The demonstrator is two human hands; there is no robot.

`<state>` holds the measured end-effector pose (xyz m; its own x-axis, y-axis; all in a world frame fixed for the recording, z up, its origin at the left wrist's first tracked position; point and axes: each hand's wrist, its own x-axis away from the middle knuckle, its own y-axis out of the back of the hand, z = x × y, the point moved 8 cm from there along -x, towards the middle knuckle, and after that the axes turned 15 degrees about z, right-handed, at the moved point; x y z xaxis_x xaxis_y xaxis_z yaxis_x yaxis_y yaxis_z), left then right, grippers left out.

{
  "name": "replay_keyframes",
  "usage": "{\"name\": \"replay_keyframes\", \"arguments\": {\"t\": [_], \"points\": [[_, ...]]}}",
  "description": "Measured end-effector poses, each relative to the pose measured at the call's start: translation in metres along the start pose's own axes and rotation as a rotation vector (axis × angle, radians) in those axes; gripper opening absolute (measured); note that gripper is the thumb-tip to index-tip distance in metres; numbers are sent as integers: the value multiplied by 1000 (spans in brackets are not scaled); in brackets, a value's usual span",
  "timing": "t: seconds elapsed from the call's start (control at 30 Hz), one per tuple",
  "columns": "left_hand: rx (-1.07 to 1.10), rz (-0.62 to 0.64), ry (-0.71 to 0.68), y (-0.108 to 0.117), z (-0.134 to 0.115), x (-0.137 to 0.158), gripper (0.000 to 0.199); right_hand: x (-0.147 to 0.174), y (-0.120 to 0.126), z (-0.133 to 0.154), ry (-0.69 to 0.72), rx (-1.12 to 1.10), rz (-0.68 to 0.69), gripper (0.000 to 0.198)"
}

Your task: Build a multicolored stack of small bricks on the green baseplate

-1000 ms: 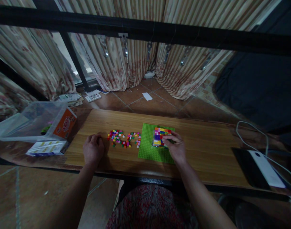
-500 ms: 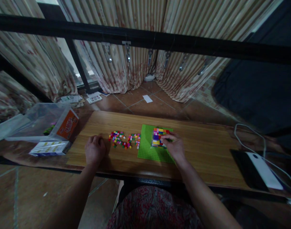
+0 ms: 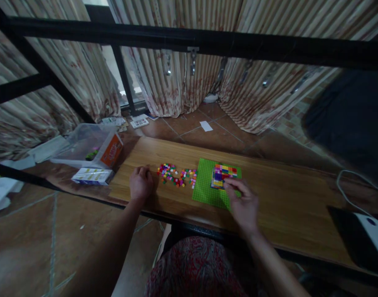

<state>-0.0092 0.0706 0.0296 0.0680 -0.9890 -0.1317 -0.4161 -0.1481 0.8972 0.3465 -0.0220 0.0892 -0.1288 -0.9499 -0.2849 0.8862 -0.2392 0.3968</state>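
Note:
A green studded baseplate (image 3: pixel 204 190) lies on the wooden board, bearing a low block built from many-coloured toy bricks (image 3: pixel 218 176). My right hand (image 3: pixel 243 202) is over the plate's right side. Its thumb and forefinger are pinched at the block's near right edge; anything between them is too small to make out. My left hand (image 3: pixel 141 182) rests on the board with its fingers curled in, and nothing shows in it. Between that hand and the plate lie loose small bricks (image 3: pixel 168 171) of many colours, some close to the plate's left edge.
At the left stand a clear plastic bin (image 3: pixel 83 144) with an orange label and a white box (image 3: pixel 93 176). A black and white flat object (image 3: pixel 350 233) and a white cable (image 3: pixel 339 181) are at the right. A dark metal rail (image 3: pixel 164 35) crosses beyond the board (image 3: pixel 284 198).
The view has turned, so everything sits further right or shifted in the picture. My right hand has drawn slightly back from the block's top to its near edge. My left hand stays put.

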Motion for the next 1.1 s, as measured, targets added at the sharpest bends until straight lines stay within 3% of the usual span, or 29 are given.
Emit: {"name": "replay_keyframes", "arguments": {"t": [0.2, 0.33, 0.47, 0.6, 0.8, 1.1], "points": [[11, -1, 5, -2, 2, 0, 24, 4, -93, 22, 120, 169, 397, 16], [30, -1, 4, -4, 2, 1, 23, -7, -132, 21, 195, 311, 482, 19], [47, -9, 3, -2, 1, 1, 22, -22, -155, 13, 207, 464, 512, 20], [49, -2, 6, -2, 1, 1, 20, -28, -169, 10, 233, 556, 536, 21], [56, 5, 8, -3, 2, 1, 21, -31, -171, 8, 176, 633, 499, 14], [52, -6, 12, -3, 3, 1, 22, -30, -156, 11, 191, 503, 446, 14]]}}
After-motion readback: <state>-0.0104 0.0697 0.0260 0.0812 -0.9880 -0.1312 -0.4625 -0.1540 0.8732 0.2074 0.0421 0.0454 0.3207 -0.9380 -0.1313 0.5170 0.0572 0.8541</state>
